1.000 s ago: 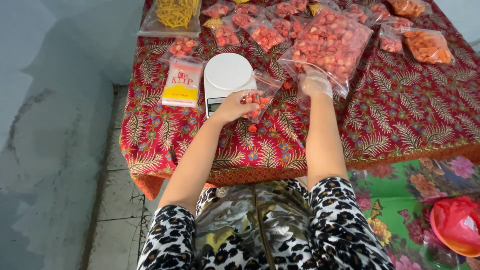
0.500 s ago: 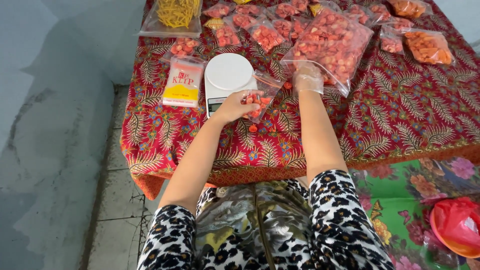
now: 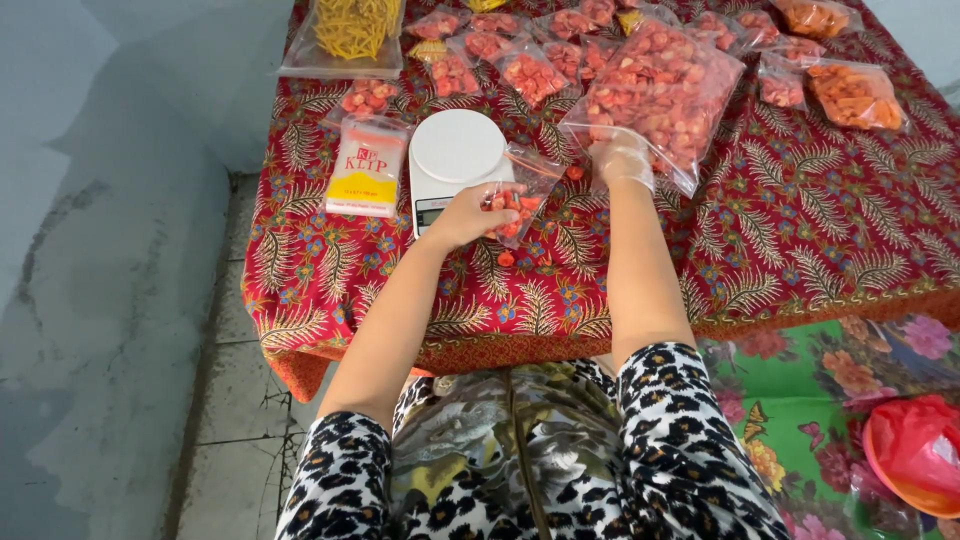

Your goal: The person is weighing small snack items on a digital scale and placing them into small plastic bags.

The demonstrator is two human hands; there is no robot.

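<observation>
Your left hand point(image 3: 470, 213) stays clamped on the small snack bag point(image 3: 515, 200) at frame centre beside the white scale point(image 3: 455, 150); your gloved right hand point(image 3: 622, 160) has pushed deeper into the large bag point(image 3: 665, 95), fingers hidden.

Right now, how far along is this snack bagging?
Done: several small filled bags lie along the back of the table. In hand: the left hand holds a small bag, partly filled, beside the white scale; the right hand is inside the big bag. Left: the big bag looks quite full, and a pack of empty bags waits.
</observation>
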